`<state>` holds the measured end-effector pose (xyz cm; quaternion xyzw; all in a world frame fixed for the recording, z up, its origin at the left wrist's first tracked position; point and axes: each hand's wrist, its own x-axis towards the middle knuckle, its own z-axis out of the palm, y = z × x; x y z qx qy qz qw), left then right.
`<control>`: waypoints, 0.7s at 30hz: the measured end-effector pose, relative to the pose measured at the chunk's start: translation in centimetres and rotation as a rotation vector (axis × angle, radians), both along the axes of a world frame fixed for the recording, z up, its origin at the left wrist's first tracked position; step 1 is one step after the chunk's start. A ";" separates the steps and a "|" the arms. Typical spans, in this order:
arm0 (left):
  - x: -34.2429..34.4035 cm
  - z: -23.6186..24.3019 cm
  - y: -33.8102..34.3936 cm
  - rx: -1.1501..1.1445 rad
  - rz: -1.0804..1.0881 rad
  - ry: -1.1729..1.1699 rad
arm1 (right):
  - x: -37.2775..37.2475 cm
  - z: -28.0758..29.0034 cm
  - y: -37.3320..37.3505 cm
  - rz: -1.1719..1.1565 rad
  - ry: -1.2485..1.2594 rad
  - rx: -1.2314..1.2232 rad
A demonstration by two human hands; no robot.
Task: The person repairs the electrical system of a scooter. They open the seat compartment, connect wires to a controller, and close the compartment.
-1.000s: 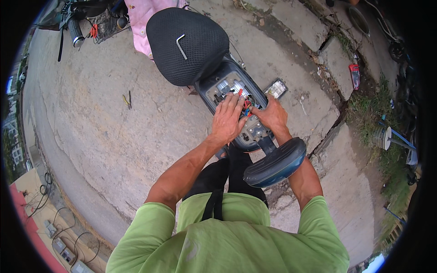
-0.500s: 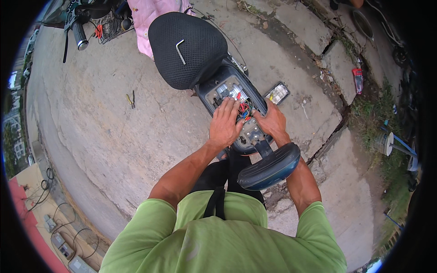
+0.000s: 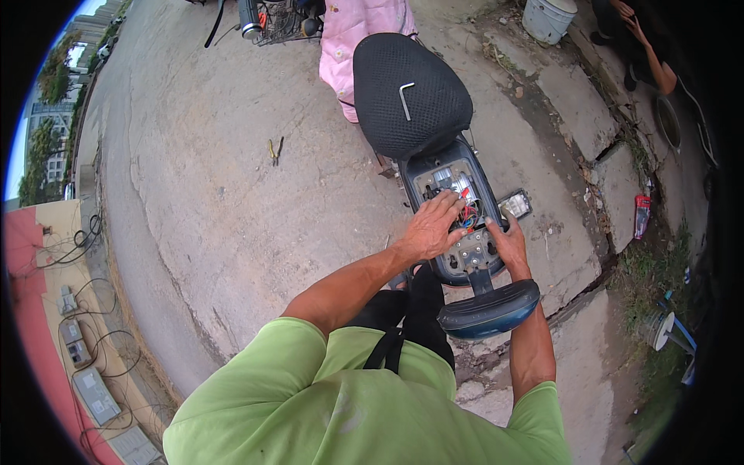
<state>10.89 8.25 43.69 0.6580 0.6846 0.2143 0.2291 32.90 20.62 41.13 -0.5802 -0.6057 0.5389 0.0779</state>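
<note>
An electric scooter's dark under-seat compartment (image 3: 487, 180) lies open in front of me, with a bundle of coloured wires (image 3: 470, 216) inside. My left hand (image 3: 432, 226) rests over its left side, fingers stretched flat towards the wires and covering part of them. At the right rim, my right hand (image 3: 509, 246) straddles the edge, thumb on the inner side and fingers outside. The black mesh-covered front seat (image 3: 415, 116) is above the compartment, and a bent hex key (image 3: 405, 101) lies on it. Closer to me is the small padded rear seat (image 3: 490, 308).
Pliers (image 3: 275, 152) lie on the concrete to the left. A clear-lidded case (image 3: 517, 204) sits right of the scooter. Pink cloth (image 3: 341, 54) hangs beyond the seat. A white bucket (image 3: 549, 19), a red package (image 3: 642, 215) and another person's arm (image 3: 659, 70) are at the right.
The view has swung left, so the scooter appears further right. My left hand remains over the wires and my right hand at the rim. The bucket and another person have come into view.
</note>
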 end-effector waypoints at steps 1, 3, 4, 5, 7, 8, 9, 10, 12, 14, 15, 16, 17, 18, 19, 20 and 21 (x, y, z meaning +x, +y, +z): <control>-0.5 0.7 0.0 0.004 -0.009 -0.038 | 1.4 -1.7 -0.6 -0.010 0.066 0.098; -1.8 2.3 -0.2 0.017 -0.009 -0.083 | 3.6 -3.0 -2.5 -0.113 0.159 0.051; -3.2 3.4 -0.8 0.024 -0.004 -0.094 | 4.9 -3.0 -3.5 -0.178 0.212 -0.005; -4.4 4.6 -1.3 0.030 -0.003 -0.111 | 6.3 -3.0 -4.5 -0.248 0.260 -0.060; -7.1 7.8 -0.8 -0.176 -0.100 -0.113 | 9.8 -3.0 -6.5 -0.327 0.085 -0.231; -8.3 10.2 0.4 -0.357 -0.180 -0.122 | 11.9 -3.5 -8.4 -0.480 0.302 -0.373; -9.6 12.8 2.3 -0.398 -0.316 -0.079 | 14.8 -4.5 -10.4 -0.555 0.273 -0.401; -10.2 17.5 3.9 -0.349 -0.240 -0.311 | 17.8 -5.6 -12.4 -0.632 0.248 -0.427; -11.2 26.6 6.1 -0.046 0.032 -0.455 | 16.9 -2.8 -14.9 -0.350 -0.118 -0.369; -14.2 31.7 8.7 0.396 0.149 -0.827 | 22.2 -4.7 -19.0 -0.374 -0.132 -0.435; -15.5 34.1 9.2 0.572 0.230 -1.046 | 22.0 -3.3 -21.0 -0.371 -0.210 -0.447; -16.5 35.7 8.1 0.658 0.245 -0.975 | 22.8 -3.4 -22.4 -0.344 -0.233 -0.487; -17.3 36.6 7.3 0.744 0.251 -0.922 | 24.6 -3.9 -24.1 -0.333 -0.265 -0.519; -17.7 36.0 6.1 0.664 0.226 -0.847 | 25.2 -3.4 -25.8 -0.384 -0.238 -0.530; -17.5 34.2 4.5 0.588 0.194 -0.775 | 25.8 -2.8 -27.5 -0.442 -0.212 -0.535; -16.4 32.0 2.8 0.421 0.248 -0.784 | 26.6 -2.1 -29.3 -0.506 -0.182 -0.536; -15.1 29.0 0.4 0.258 0.294 -0.780 | 27.3 -1.8 -30.9 -0.523 -0.169 -0.529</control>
